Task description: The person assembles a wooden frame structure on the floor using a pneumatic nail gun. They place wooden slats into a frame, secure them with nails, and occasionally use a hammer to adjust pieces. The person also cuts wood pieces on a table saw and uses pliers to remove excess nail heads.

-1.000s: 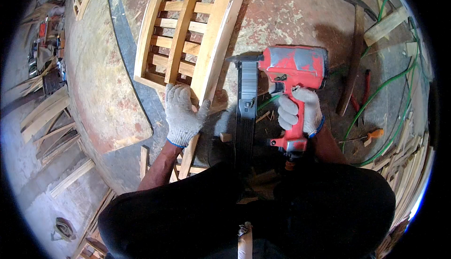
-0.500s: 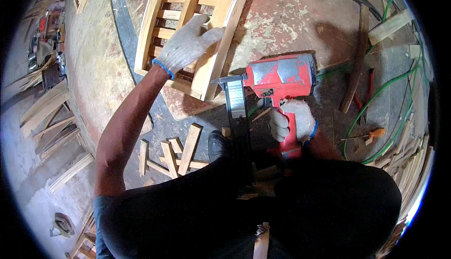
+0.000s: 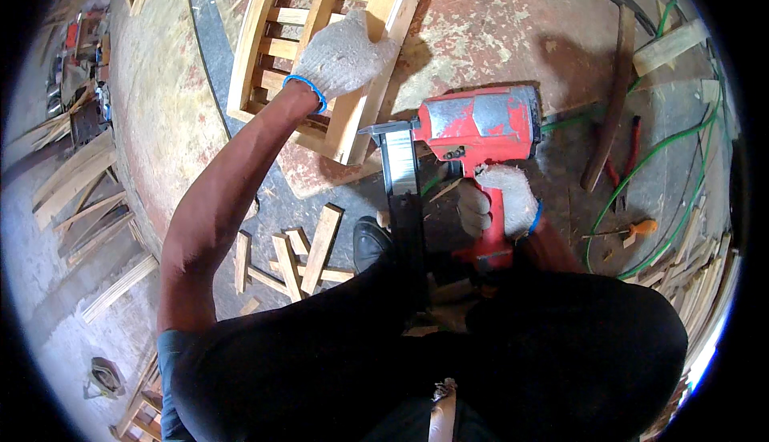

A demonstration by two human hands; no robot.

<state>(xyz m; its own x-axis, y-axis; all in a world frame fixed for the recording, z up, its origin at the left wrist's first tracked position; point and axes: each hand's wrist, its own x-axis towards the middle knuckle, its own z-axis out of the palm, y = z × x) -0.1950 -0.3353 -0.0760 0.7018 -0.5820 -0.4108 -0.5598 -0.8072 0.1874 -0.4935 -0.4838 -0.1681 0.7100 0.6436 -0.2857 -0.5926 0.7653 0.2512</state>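
My left hand (image 3: 340,56), in a pale knit glove with a blue cuff, rests on the near right part of a slatted wooden frame (image 3: 346,133). Its thumb reaches over the outer edge of the right rail; the other fingers curl down on the inner side, their tips hidden. In my right hand (image 3: 513,200), also gloved, is the handle of a scuffed red and grey nail gun (image 3: 479,124). The gun's nose points left, close to the frame's near right corner but apart from it. Its long dark magazine slants down toward my lap.
Short wood offcuts (image 3: 322,246) lie near my shoe (image 3: 371,242). At right are a hammer (image 3: 613,97), red-handled pliers (image 3: 629,157), an orange-handled screwdriver (image 3: 641,227) and a looping green hose (image 3: 653,168). Wood strips (image 3: 701,298) are piled at far right.
My left hand has moved right across the frame, its thumb now over the outer rail edge. The nail gun stays almost where it was in my right hand.
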